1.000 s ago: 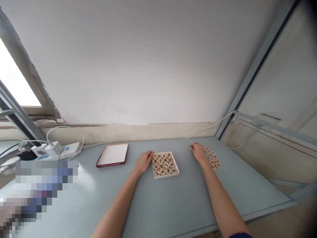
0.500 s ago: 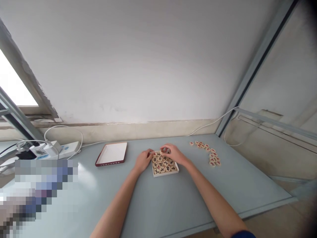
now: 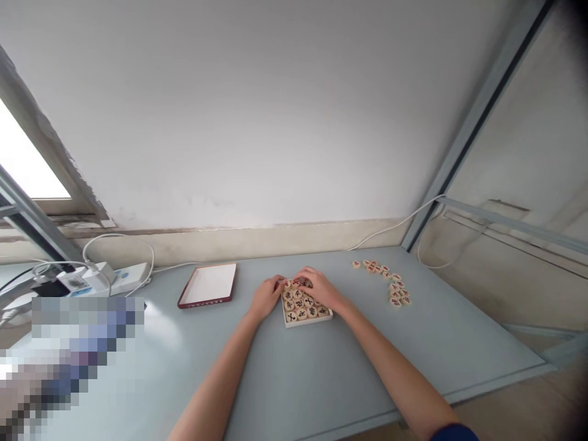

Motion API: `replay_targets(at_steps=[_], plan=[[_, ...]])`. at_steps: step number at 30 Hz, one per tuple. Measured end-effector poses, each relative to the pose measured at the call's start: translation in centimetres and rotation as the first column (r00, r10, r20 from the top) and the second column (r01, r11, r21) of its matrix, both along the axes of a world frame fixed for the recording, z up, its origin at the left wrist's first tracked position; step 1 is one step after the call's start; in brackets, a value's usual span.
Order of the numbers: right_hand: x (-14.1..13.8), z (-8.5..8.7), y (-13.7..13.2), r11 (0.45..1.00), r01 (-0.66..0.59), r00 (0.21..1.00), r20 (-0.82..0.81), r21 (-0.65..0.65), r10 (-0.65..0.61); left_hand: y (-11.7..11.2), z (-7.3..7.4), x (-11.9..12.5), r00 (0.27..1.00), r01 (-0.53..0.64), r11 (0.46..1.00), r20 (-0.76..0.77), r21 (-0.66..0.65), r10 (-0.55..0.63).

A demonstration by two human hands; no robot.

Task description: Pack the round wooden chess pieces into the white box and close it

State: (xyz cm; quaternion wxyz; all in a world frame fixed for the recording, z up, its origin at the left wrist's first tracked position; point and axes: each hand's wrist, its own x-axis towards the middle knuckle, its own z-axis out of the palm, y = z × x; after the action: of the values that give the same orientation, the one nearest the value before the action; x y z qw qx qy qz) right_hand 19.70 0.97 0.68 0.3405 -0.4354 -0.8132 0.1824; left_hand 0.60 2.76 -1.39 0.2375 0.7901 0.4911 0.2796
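Observation:
A shallow white box [image 3: 307,322] of round xiangqi pieces lies on the table in front of me, its front rows bearing black characters. My left hand [image 3: 266,295] grips the box's back left corner, thumb and fingertips near a red-marked piece [image 3: 288,284]. Over the back right part of the box is my right hand [image 3: 319,288]. Its thumb and fingers close on a red-marked xiangqi piece [image 3: 296,282] in the back row, and they hide several pieces beneath.
Several loose red-marked pieces [image 3: 395,288] curve across the table to the right. A dark red box lid [image 3: 209,288], its white inside facing up, sits at left. Farther left are a white power strip [image 3: 131,277] and cables. The wall [image 3: 275,122] borders the table's back.
My right hand has lowered the xiangqi piece into the back row, beside the red-marked one at the corner. My left hand stays at the box corner.

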Motion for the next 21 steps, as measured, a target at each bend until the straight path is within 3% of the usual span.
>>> replay_targets(at_steps=[9, 12, 14, 17, 19, 21], plan=[[0.8, 0.4, 0.2, 0.999, 0.01, 0.998, 0.069, 0.034, -0.013, 0.0, 0.0, 0.0, 1.0, 0.009, 1.0, 0.01, -0.005, -0.009], [2.9, 0.7, 0.7, 0.992, 0.112, 0.978, 0.168, 0.065, -0.121, 0.1, 0.0, -0.1, 1.0, 0.005, 1.0, 0.005, -0.006, -0.005], [5.1, 0.4, 1.0, 0.94, 0.318, 0.904, 0.262, 0.12, -0.339, 0.1, -0.1, -0.1, 1.0, 0.005, 1.0, -0.002, -0.005, -0.005], [8.5, -0.6, 1.3, 0.746, 0.632, 0.644, 0.393, 0.209, -0.656, 0.2, -0.2, -0.1, 1.0, 0.002, 1.0, -0.012, -0.006, -0.002], [10.2, -1.4, 1.4, 0.671, 0.71, 0.546, 0.434, 0.213, -0.717, 0.2, -0.2, 0.0, 1.0, 0.004, 1.0, -0.015, -0.002, -0.004], [11.1, -1.9, 1.6, 0.665, 0.721, 0.541, 0.442, 0.193, -0.715, 0.2, -0.2, 0.0, 1.0, 0.009, 1.0, -0.016, 0.005, -0.009]])
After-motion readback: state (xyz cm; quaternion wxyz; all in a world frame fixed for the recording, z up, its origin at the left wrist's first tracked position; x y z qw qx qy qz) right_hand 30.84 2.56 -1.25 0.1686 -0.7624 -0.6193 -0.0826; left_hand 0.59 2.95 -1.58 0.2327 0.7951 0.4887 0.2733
